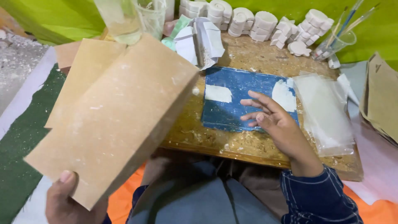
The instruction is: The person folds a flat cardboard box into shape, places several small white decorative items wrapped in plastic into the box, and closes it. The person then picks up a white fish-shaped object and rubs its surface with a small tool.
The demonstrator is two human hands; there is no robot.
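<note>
My left hand (pixel 68 199) grips the near corner of a stack of tan boards (pixel 112 112), lifted and tilted over the left side of a low wooden work board (pixel 244 145). My right hand (pixel 277 124) hovers with fingers spread over a blue sheet (pixel 236 99) smeared with white patches, holding nothing. A clear plastic sheet (pixel 323 112) lies to the right of the blue one.
Several white moulded pieces (pixel 257 18) line the far edge. A plastic cup with brushes (pixel 338 39) stands at the back right, clear containers (pixel 132 16) at the back left. A folded white paper form (pixel 201 41) sits behind the blue sheet. Brown card (pixel 381 99) lies far right.
</note>
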